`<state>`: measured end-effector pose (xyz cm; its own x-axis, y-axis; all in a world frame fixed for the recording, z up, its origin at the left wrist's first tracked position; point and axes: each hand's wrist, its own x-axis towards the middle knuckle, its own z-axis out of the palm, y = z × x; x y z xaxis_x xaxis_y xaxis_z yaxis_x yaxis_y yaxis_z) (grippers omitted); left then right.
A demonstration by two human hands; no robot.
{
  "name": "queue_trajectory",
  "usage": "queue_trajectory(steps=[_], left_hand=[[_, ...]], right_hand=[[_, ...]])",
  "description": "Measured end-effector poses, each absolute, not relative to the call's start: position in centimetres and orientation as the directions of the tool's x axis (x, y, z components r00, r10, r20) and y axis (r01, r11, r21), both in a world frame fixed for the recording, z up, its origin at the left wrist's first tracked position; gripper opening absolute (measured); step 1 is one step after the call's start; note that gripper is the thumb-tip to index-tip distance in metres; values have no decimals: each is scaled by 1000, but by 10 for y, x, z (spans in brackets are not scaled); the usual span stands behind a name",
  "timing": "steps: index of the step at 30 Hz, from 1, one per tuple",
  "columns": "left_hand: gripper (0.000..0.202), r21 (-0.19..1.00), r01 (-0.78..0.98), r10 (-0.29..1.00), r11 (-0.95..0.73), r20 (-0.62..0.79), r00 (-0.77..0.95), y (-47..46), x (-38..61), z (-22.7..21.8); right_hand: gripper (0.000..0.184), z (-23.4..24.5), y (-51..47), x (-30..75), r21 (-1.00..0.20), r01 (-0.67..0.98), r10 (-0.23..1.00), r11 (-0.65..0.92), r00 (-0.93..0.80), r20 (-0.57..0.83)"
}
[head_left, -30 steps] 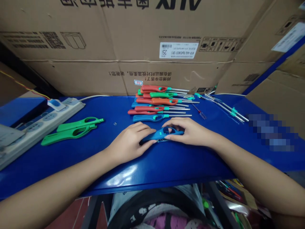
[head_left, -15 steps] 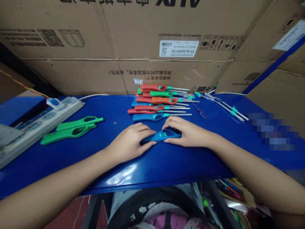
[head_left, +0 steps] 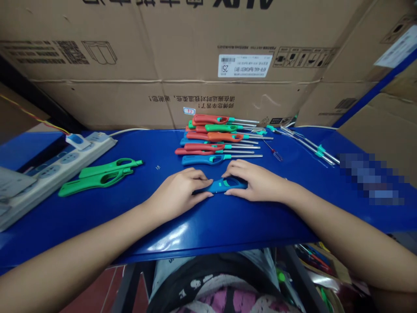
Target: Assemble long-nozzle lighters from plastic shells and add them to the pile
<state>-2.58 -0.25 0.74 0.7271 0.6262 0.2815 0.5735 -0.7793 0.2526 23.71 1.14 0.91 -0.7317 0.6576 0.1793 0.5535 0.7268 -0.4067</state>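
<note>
A blue plastic lighter handle lies on the blue table in front of me, with both hands pressed on it. My left hand covers its left end, fingers curled over it. My right hand lies over its right end, fingers bent down onto the plastic. Just beyond my hands sits a stack of several long-nosed lighters in red, orange, green and blue with metal tubes pointing right.
Two green handle shells lie at the left, beside a white power strip. A small screw sits near them. A red-handled screwdriver and loose metal tubes lie at the right. Big cardboard boxes wall the back.
Both hands have closed in on the blue handle; the right hand now covers more of its right end. The handle lies slightly flatter.
</note>
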Motion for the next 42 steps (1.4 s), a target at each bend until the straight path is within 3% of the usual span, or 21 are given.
queue_trajectory(steps=[6,12,16,22,32,37,42], left_hand=[[31,123,578,585,-807,300,753,-5,-26,5],[29,212,541,577,-814,397,714,5,-29,0],[23,253,494,552,-832,459,696,3,-29,3],[25,187,531,545,-826,503,671,3,-31,11],[24,82,541,486,-837,564,667,8,-37,17],[22,133,481,468,-867,549,692,8,-37,14],[23,207,465,502,-861,504,703,6,-31,3]], right_hand=[[33,11,11,237,-290,569,628,769,-758,177],[16,13,14,241,-332,550,634,767,-728,260],[19,14,10,240,-290,561,631,775,-712,309],[20,17,9,239,-294,576,645,763,-650,403],[19,20,14,242,-102,622,568,776,-620,542],[18,17,11,239,-42,569,485,821,-657,577],[19,14,10,235,-72,535,482,842,-686,545]])
